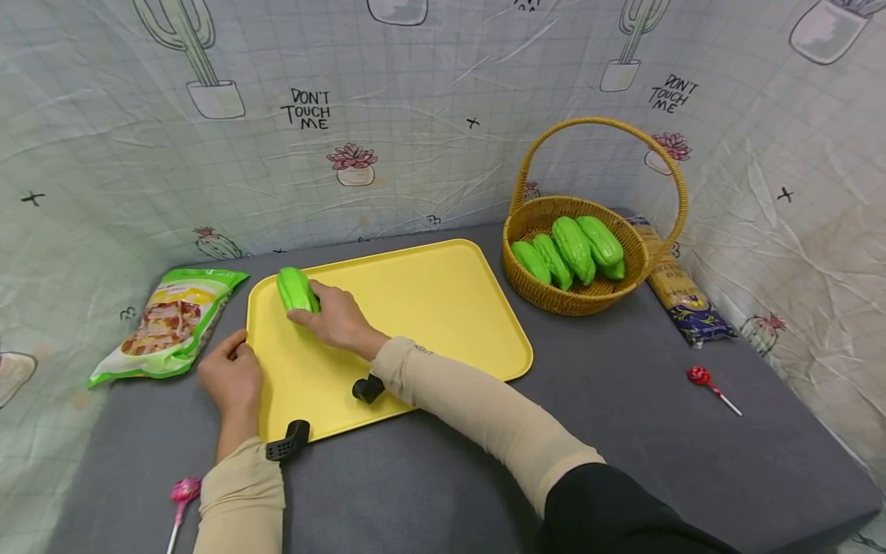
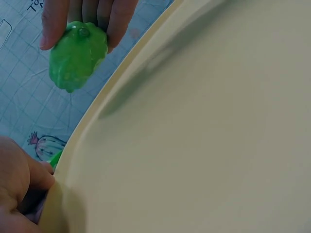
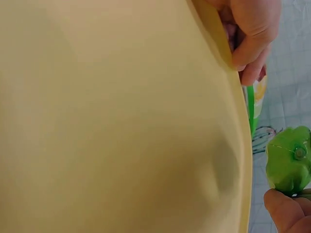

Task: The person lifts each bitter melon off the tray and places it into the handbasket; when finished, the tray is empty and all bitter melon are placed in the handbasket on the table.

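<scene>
A yellow tray [image 1: 429,308] lies on the grey table. My left hand [image 1: 234,377] holds the tray's left rim, its thumb and fingers at the edge in the left wrist view. My right hand [image 1: 342,319] grips a light green, ridged bitter gourd [image 1: 294,288] near the tray's far left corner. In the left wrist view the gourd [image 2: 77,58] shows its knobbly end, with the fingers around it and a shadow on the tray below. At the right wrist view's edge, the gourd [image 3: 289,160] is partly cut off.
A wicker basket [image 1: 567,304] with a tall handle holds several similar green gourds. Behind it lies a pasta packet [image 1: 681,288]. Left of the tray sits a green-edged snack bag [image 1: 166,327]. A red lollipop [image 1: 701,375] lies right, a pink lollipop [image 1: 185,491] near left.
</scene>
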Motion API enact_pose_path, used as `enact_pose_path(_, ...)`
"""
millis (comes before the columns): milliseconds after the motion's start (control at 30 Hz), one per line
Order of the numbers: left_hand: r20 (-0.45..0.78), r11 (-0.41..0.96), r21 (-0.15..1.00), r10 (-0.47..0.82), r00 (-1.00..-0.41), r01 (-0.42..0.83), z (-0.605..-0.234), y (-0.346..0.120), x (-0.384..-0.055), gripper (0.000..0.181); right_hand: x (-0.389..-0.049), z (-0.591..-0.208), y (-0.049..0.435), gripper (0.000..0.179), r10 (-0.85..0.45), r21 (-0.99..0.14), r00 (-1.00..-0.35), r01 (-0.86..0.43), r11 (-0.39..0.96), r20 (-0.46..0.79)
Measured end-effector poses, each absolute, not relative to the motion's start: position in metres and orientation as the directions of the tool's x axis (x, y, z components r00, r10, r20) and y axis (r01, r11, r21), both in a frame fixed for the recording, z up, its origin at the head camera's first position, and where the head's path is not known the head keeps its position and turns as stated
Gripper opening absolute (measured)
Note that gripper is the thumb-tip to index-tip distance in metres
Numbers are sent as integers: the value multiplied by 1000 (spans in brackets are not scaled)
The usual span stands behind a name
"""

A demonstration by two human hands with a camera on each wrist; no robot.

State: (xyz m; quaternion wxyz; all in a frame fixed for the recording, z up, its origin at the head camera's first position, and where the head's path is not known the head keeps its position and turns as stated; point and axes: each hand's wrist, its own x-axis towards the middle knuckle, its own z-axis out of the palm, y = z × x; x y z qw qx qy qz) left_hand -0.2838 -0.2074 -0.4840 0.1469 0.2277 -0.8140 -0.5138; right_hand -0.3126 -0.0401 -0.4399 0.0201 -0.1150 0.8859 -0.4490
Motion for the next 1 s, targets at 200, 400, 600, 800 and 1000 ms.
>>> enact_pose_path(200, 7, 370, 903, -523, -853, -219, -483, -206, -282, 38, -308, -433, -38, 46, -247, -801, -967, -198, 565, 64)
enact_pose_path(400, 5, 370, 902, -526, -851, -223, -482, -205, -282, 38, -303, -426, -30, 55, -275, -793, -959, -222, 567, 72)
enact_pose_path(600, 5, 371, 902, -523, -852, -223, -481, -206, -283, 38, -297, -421, -21, 64, -301, -810, -950, -240, 535, 83)
enact_pose_path(800, 7, 368, 903, -527, -850, -221, -482, -206, -282, 38, -292, -415, -14, 69, -321, -829, -945, -234, 508, 71)
enact_pose_path(1000, 15, 372, 903, -526, -850, -215, -481, -206, -283, 38, -286, -410, -6, 69, -336, -842, -938, -246, 480, 83)
